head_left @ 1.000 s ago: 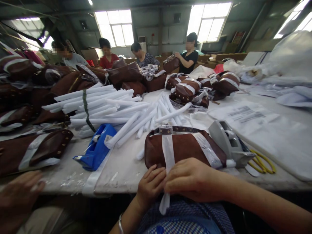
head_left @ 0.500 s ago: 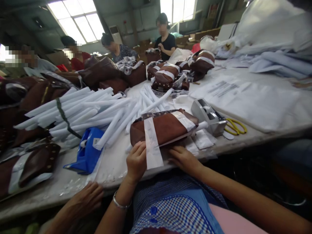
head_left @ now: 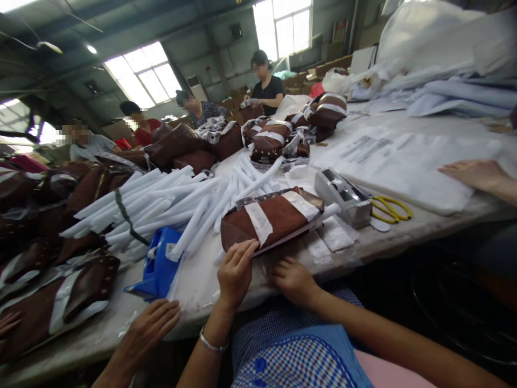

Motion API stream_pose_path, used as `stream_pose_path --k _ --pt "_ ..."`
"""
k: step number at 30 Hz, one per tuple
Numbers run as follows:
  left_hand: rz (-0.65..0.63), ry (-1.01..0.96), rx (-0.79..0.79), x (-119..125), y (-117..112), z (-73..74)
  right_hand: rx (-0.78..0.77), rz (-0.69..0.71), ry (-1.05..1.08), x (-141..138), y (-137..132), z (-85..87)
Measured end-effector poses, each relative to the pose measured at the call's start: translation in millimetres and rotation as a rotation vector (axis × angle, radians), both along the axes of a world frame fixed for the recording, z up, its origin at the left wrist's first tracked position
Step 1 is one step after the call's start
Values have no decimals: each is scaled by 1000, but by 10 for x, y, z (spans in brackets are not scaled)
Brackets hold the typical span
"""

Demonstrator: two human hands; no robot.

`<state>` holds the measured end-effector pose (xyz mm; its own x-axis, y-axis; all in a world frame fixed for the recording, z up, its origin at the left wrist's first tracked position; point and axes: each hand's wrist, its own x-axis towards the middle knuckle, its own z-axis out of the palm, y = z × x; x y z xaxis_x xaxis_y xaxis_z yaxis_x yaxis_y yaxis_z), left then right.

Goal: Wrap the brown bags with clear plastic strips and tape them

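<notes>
A brown leather bag (head_left: pixel 283 215) lies tilted at the table's near edge, with two white strips (head_left: pixel 259 222) wrapped over it. My left hand (head_left: pixel 236 269), a bracelet on its wrist, grips the bag's front edge, its fingers pressed on the end of one strip. My right hand (head_left: pixel 293 280) lies just below the bag at the table's edge. Its fingers are curled and what they hold is hidden.
A grey tape dispenser (head_left: pixel 343 196) and yellow scissors (head_left: pixel 390 207) lie right of the bag. White paper rolls (head_left: pixel 169 199), a blue plastic bag (head_left: pixel 159 264) and more brown bags (head_left: pixel 60 302) lie to the left. Another person's hand (head_left: pixel 147 328) rests lower left, another (head_left: pixel 470 172) at right. Several people work at the far end.
The loose white strip that hung over the bag's front edge is now folded down against the bag. My right hand has come out from under the bag. A hand appeared at right.
</notes>
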<state>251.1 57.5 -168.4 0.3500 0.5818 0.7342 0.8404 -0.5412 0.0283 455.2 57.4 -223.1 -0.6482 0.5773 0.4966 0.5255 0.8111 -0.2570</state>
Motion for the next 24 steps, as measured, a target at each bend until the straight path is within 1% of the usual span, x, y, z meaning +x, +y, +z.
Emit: stream_pose_path --k 2,5,7,9,10,11,12,14,16,17,18,19,20,22,24 --pt "-11 -12 -22 20 -20 -48 78 51 94 -19 -116 -29" --pt "-9 -30 -3 44 -56 -132 106 127 159 -40 -254 -86" --pt "-7 -37 23 53 -72 -189 127 236 180 -19 -321 -88" --pt "-9 -38 38 53 -79 -241 154 394 221 61 -342 -12" --pt "-11 -39 43 51 -80 -264 153 452 248 124 -322 66" --pt "-14 -39 46 47 -80 -284 139 467 275 199 -273 169" --pt "-20 -39 50 42 -81 -301 117 427 302 280 -190 294" --pt "-30 -46 62 35 -82 -326 77 199 347 426 85 567" --pt "-33 -61 79 32 -87 -338 54 -78 361 503 481 803" --pt "-32 -68 87 32 -91 -342 29 -164 337 506 703 889" --pt "-31 -71 90 33 -94 -345 -6 -217 310 487 925 950" --pt "-29 -72 91 33 -97 -347 -53 -233 279 448 1136 991" --pt "-29 -72 93 33 -100 -350 -116 -217 244 392 1327 1017" --pt "-29 -76 103 32 -98 -357 -244 -100 159 252 1620 1050" --pt "-35 -78 123 27 -90 -360 -334 38 69 93 1790 1091"
